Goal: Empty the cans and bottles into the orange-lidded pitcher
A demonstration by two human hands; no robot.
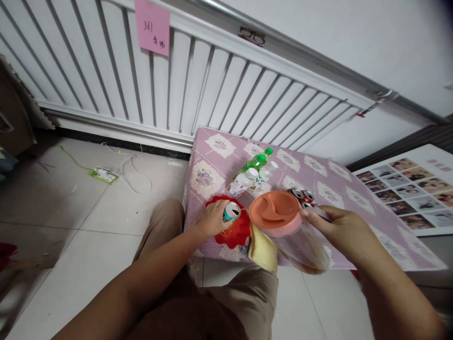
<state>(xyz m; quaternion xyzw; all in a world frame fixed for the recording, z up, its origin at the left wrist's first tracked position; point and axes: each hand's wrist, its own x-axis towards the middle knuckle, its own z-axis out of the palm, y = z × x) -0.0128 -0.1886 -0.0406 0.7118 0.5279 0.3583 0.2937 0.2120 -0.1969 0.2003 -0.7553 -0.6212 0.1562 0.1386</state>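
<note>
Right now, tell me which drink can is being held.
The teal can in the left hand, over the red mat. The red cans lie untouched on the table behind the orange-lidded jar.

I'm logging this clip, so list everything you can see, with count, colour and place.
can: one, teal with silver top, in left hand over the red mat
jar: one, clear with orange lid, in right hand, tilted
red mat: one, red, table's near edge
yellow cloth: one, hanging off near edge
bottles: three, lying mid-table; white label, green, clear
red cans: about three, behind the jar
table: one, pink flowered cover
radiator: white, on wall
pink note: one, on radiator
glasses: one pair, atop radiator
power strip: one, green, on floor
photo sheet: one, at right
left hand: gripping can
right hand: holding jar
</note>
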